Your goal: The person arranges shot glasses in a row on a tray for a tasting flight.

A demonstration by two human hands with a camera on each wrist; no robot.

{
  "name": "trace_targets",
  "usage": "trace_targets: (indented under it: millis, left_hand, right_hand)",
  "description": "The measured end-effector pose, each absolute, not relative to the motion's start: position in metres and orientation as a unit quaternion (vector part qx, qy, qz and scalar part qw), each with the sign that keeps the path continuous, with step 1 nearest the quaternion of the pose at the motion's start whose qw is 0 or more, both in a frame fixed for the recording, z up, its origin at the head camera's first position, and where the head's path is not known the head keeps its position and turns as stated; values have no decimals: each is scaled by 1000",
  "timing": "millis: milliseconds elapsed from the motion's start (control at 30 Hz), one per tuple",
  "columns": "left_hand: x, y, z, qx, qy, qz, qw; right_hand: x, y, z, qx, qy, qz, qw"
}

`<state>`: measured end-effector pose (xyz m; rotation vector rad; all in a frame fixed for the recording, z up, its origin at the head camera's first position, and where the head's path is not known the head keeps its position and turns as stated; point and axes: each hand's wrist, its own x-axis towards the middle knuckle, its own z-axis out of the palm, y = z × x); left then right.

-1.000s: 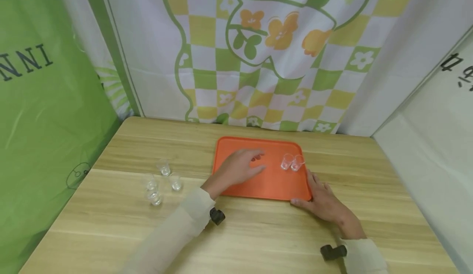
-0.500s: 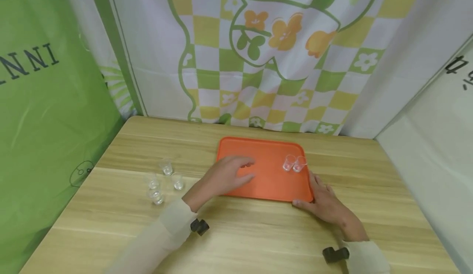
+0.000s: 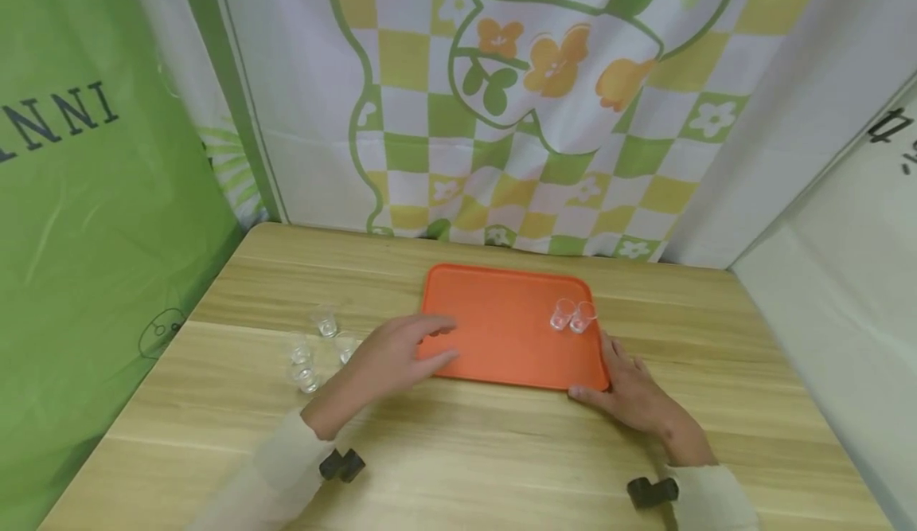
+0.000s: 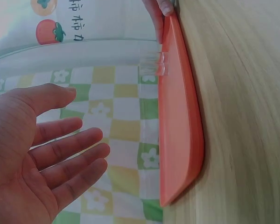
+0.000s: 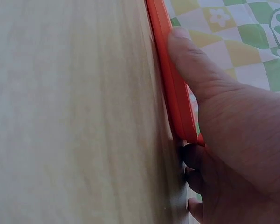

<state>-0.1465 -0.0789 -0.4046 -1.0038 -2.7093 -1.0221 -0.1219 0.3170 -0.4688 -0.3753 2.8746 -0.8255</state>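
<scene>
An orange tray (image 3: 494,332) lies on the wooden table. Two small clear cups (image 3: 561,318) stand side by side near its right edge. My right hand (image 3: 630,394) holds the tray's near right corner, thumb along the front edge and fingers against the right side. In the right wrist view, the thumb (image 5: 189,58) lies on the tray rim (image 5: 170,88). My left hand (image 3: 387,360) hovers by the tray's left edge, holding nothing; the left wrist view shows its fingers (image 4: 79,144) spread and relaxed. Several more clear cups (image 3: 304,377) stand to its left, one partly hidden by the hand.
The table (image 3: 501,467) ends at a patterned curtain (image 3: 530,197) behind. A green cloth (image 3: 107,276) hangs on the left, and a whitish panel (image 3: 845,276) on the right.
My left hand has moved left from over the middle of the tray to its left edge, toward the group of cups. My right hand stays on the tray corner.
</scene>
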Motion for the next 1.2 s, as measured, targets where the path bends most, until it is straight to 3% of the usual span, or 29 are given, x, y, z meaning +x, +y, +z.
trace_targets:
  millis: [767, 1200]
  left_hand:
    - [-141, -166, -398, -264, -898, -330, 123]
    - [-142, -213, -401, -202, -909, -348, 109]
  right_hand:
    - [-123, 316, -468, -123, 951, -277, 68]
    - [-122, 316, -469, -119, 952, -273, 74]
